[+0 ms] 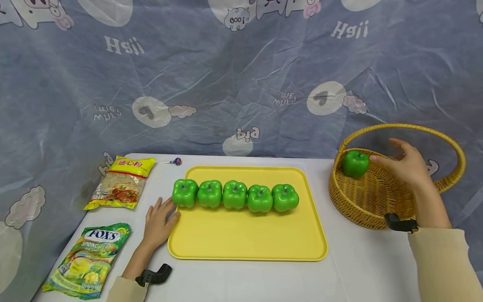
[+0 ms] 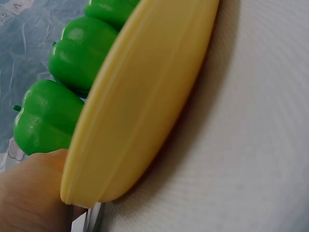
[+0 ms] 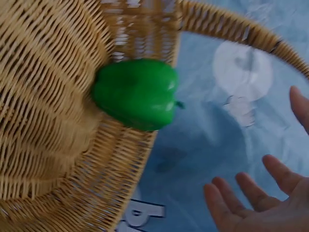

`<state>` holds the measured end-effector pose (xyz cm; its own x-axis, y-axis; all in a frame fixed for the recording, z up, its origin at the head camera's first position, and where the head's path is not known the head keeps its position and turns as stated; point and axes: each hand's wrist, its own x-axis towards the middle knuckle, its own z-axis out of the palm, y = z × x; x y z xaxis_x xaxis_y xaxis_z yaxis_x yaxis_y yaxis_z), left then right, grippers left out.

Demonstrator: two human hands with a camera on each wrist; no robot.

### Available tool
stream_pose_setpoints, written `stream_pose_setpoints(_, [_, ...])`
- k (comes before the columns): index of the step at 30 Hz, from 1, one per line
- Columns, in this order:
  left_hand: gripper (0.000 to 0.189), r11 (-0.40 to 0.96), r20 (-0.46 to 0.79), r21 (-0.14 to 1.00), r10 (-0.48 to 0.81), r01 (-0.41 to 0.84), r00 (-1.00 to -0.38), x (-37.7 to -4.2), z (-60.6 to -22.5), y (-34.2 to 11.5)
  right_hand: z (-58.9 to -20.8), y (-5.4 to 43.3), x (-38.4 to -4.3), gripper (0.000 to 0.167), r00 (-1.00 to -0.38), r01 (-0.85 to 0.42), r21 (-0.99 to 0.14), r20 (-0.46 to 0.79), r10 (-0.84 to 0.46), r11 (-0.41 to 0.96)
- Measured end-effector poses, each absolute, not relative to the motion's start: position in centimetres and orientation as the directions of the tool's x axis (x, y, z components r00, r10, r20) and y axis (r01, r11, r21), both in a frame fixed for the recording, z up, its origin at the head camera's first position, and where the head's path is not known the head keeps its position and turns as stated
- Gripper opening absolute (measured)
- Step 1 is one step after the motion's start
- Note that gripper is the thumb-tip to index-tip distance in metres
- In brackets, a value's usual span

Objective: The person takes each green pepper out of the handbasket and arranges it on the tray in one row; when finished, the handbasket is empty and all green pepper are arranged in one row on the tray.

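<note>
Several green bell peppers (image 1: 235,195) stand in a row across the upper half of a yellow tray (image 1: 247,241). My left hand (image 1: 158,224) rests at the tray's left edge with its fingers loosely extended, close to the leftmost pepper (image 1: 185,193). The left wrist view shows the tray's side (image 2: 145,96) and that hand (image 2: 36,188) at its end. Another green bell pepper (image 1: 356,164) sits inside a wicker basket (image 1: 358,209) on the right, against its left wall. Over the basket, my right hand (image 1: 409,165) holds nothing, fingers spread apart, beside that pepper (image 3: 137,94).
A tall wicker handle (image 1: 407,125) arches over the basket. Left of the tray lie a yellow pasta bag (image 1: 122,182) and a green Foxs candy bag (image 1: 88,260). A small lollipop (image 1: 176,161) lies behind the tray. A patterned grey-blue cloth (image 1: 226,84) hangs behind the white table (image 1: 264,281).
</note>
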<state>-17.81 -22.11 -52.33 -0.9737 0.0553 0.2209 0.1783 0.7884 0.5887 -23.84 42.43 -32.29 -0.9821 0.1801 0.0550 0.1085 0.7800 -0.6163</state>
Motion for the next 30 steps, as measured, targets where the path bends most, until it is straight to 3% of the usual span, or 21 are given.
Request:
stream_pose_setpoints(12, [0.046, 0.788, 0.228, 0.587, 0.062, 0.188, -0.972, -17.9, -52.4, -22.1, -34.9, 45.2, -28.3, 0.106, -0.981, 0.175, -0.677, -0.059, 0.184, 0.715])
stream_pose_setpoints(30, [0.045, 0.788, 0.229, 0.585, 0.064, 0.191, -0.971, -18.0, -52.4, -22.1, -37.9, 45.8, -30.0, 0.107, -0.960, 0.263, -0.735, -0.262, 0.095, 0.625])
